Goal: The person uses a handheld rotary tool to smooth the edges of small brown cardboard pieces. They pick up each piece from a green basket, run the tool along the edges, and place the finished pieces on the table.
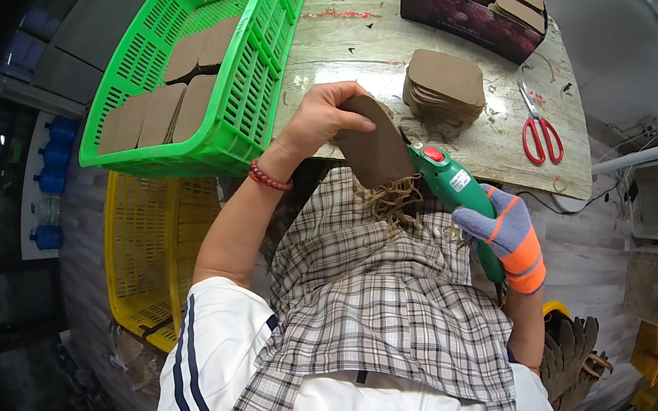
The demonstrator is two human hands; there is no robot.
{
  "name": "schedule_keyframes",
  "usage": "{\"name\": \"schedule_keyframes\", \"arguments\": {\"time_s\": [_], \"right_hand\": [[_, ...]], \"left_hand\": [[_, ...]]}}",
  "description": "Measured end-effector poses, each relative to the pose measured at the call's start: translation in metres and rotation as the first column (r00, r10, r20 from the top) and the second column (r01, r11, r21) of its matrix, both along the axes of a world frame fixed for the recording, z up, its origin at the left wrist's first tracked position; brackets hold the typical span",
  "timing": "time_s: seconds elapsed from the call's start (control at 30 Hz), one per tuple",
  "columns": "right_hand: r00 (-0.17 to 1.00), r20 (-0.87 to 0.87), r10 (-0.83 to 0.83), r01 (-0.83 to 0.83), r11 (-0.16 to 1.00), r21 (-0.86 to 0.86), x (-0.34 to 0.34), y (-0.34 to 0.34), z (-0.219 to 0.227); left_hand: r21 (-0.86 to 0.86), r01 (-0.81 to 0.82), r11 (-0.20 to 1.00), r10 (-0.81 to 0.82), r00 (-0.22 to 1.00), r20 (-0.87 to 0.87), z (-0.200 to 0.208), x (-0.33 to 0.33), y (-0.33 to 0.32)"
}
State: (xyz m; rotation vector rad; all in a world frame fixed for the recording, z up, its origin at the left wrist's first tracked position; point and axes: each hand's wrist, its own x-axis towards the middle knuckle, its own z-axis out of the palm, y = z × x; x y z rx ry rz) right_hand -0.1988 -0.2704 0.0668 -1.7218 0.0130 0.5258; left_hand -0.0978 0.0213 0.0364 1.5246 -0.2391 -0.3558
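Bare and wearing a red bead bracelet, my left hand [325, 119] pinches a thin brown panel [375, 152] with rounded corners, tilted above my lap. My right hand [509, 237], in a grey and orange glove, is wrapped round a green electric cutter [456, 185] with a red button. The cutter's front end meets the panel's right edge; its blade cannot be made out. Thin brown trimmings [392, 200] lie in a tangle on my checked apron, just below the panel. Beyond it on the table, a stack of similar brown panels [445, 78] stands nearest to the cutter.
Red-handled scissors [542, 140] lie at the table's right. A dark box [473, 23] of stacked panels is at the back. On the left, a green basket [236, 104] holds more panels, above a yellow basket [125, 263]. Scraps dot the tabletop [323, 49].
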Motion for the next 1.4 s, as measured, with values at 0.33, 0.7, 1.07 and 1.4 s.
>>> {"name": "schedule_keyframes", "arguments": {"time_s": [0.33,0.7,1.07,1.4], "right_hand": [[1.0,-0.004,0.011,-0.011,1.0,-0.014,0.007,0.007,0.001],[0.978,0.102,-0.185,0.183,0.983,0.027,0.006,-0.01,-0.018],[0.954,0.044,-0.295,0.295,0.955,0.015,-0.001,-0.029,-0.038],[0.939,0.07,-0.335,0.336,0.942,-0.004,-0.008,-0.037,-0.044]], "left_hand": [[0.169,0.271,0.948,-0.271,0.962,-0.025,0.002,-0.001,-0.024],[0.062,-0.409,0.91,0.412,0.91,-0.052,-0.07,0.037,0.036],[0.554,-0.635,0.539,-0.222,0.527,0.82,-0.044,0.101,-0.047],[0.713,-0.387,0.584,-0.281,0.728,0.625,-0.033,0.132,-0.088]]}}
